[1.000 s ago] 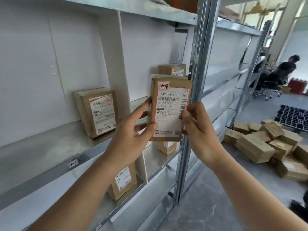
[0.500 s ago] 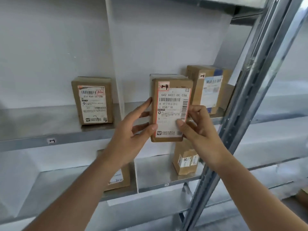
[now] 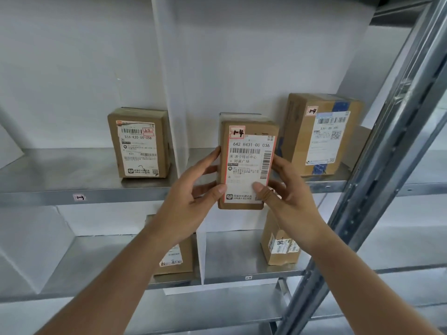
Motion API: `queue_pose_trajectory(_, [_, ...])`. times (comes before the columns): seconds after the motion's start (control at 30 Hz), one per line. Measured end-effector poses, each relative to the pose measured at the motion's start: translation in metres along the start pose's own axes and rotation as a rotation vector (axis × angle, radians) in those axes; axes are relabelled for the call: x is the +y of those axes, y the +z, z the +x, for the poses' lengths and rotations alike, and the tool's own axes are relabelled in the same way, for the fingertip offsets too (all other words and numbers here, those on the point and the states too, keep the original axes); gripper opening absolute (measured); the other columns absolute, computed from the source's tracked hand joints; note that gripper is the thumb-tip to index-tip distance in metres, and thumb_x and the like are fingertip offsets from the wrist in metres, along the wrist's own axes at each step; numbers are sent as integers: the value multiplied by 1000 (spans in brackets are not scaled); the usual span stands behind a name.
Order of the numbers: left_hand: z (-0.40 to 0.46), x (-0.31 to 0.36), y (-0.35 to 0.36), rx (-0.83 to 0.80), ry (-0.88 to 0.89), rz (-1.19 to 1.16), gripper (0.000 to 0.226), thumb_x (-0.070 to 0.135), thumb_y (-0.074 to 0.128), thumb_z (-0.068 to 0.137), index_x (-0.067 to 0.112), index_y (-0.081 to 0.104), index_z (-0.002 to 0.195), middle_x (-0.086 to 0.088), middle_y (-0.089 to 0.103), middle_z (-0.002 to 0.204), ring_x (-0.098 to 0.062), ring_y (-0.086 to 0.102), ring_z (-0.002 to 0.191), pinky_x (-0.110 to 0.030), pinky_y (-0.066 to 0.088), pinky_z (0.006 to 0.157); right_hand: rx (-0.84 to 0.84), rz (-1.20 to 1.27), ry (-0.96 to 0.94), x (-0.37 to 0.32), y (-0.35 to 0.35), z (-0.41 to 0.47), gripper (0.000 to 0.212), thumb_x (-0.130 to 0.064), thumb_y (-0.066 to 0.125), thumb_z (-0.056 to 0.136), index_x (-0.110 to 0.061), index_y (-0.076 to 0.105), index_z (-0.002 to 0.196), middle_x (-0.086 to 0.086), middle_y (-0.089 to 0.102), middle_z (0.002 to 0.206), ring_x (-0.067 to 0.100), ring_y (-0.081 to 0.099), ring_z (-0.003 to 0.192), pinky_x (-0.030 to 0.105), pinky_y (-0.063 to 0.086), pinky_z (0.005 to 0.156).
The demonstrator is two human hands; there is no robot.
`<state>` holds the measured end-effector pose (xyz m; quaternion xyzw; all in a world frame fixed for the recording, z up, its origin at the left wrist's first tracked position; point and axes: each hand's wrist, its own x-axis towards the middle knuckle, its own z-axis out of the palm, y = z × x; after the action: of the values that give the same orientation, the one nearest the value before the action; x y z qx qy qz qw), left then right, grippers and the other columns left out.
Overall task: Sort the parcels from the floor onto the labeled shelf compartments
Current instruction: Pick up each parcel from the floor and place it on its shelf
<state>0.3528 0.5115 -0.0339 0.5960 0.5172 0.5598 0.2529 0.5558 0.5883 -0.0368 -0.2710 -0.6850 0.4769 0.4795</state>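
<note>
Shelf: a metal shelf (image 3: 96, 189) is split by a white divider (image 3: 169, 81) into compartments.
Held parcel: a parcel marked 14 (image 3: 248, 163) is held upright at the front of the right compartment.
Left hand: the left hand (image 3: 193, 192) is curled around its left edge.
Right hand: the right hand (image 3: 285, 189) is curled around its right edge.
Neighbour: a larger parcel (image 3: 321, 134), also marked 14, is seen just beside it.
Left compartment: a parcel marked 13 (image 3: 139, 143) is seen upright.

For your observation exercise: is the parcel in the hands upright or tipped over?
Upright. The held parcel stands on end, its label reading level, with the left hand and right hand gripping its sides.
</note>
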Motion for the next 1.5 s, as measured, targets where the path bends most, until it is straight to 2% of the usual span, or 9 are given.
queue_pose_trajectory(0.17, [7, -7, 0, 7, 19, 5, 66, 19, 65, 98, 45, 40, 153, 17, 60, 142, 13, 57, 123, -15, 55, 90, -15, 14, 4, 8, -2, 9, 52, -12, 66, 99, -34, 48, 144, -17, 64, 137, 10, 61, 128, 29, 60, 91])
queue_pose_trajectory(0.43, [30, -16, 0, 22, 15, 71, 67, 15, 65, 101, 41, 40, 157, 16, 65, 139, 4, 53, 134, -24, 58, 97, -20, -61, -4, 19, -2, 34, 53, -4, 59, 103, -21, 44, 151, -11, 64, 139, 13, 61, 131, 36, 58, 102])
queue_pose_trajectory(0.57, [44, -23, 3, 37, 4, 56, 66, 13, 66, 100, 38, 41, 156, 9, 68, 137, -5, 55, 137, -37, 58, 102, -22, -100, 27, 20, -3, 48, 49, 0, 57, 103, -18, 45, 147, -10, 65, 138, 12, 61, 129, 29, 56, 102])
queue_pose_trajectory(0.67, [56, -26, 6, 51, 6, 38, 60, 9, 67, 100, 33, 47, 151, 5, 71, 132, -1, 56, 133, -35, 56, 104, -20, -164, 58, 21, -4, 61, 46, 0, 58, 103, -20, 46, 142, -11, 64, 138, 12, 61, 130, 29, 56, 102])
queue_pose_trajectory(0.77, [66, -27, 6, 43, 14, 25, 53, 4, 66, 99, 30, 50, 143, 6, 72, 130, 1, 58, 130, -37, 58, 101, -11, -240, 61, 23, -5, 72, 41, 0, 59, 102, -21, 47, 136, -13, 64, 134, 1, 60, 126, 25, 55, 101])
queue_pose_trajectory(0.97, [83, -35, 5, 59, 23, 60, 50, 4, 68, 98, 27, 51, 139, 9, 70, 132, 6, 58, 127, -32, 53, 107, -22, -337, 118, 24, -2, 90, 44, -4, 57, 104, -26, 41, 138, -11, 58, 143, 11, 53, 131, 17, 47, 96])
queue_pose_trajectory(1.1, [93, -39, 5, 64, 18, 60, 49, 2, 68, 98, 25, 51, 137, 8, 68, 136, 10, 57, 125, -26, 52, 107, -13, -377, 132, 27, -1, 99, 46, -5, 57, 104, -26, 39, 140, -11, 58, 144, 12, 53, 136, 25, 52, 100])
queue_pose_trajectory(1.2, [98, -41, 5, 70, 4, 59, 50, 4, 68, 98, 30, 50, 136, 9, 67, 137, 4, 56, 131, -31, 53, 107, 0, -405, 135, 28, 0, 105, 45, -6, 57, 104, -26, 39, 140, -14, 58, 142, 10, 52, 136, 34, 53, 107])
queue_pose_trajectory(1.5, [99, -43, 6, 86, -24, 54, 55, 4, 69, 97, 33, 51, 139, 9, 69, 134, 0, 57, 132, -39, 55, 106, 25, -346, 157, 30, -2, 104, 51, -4, 58, 103, -28, 40, 144, -15, 58, 144, 6, 51, 135, 33, 53, 107])
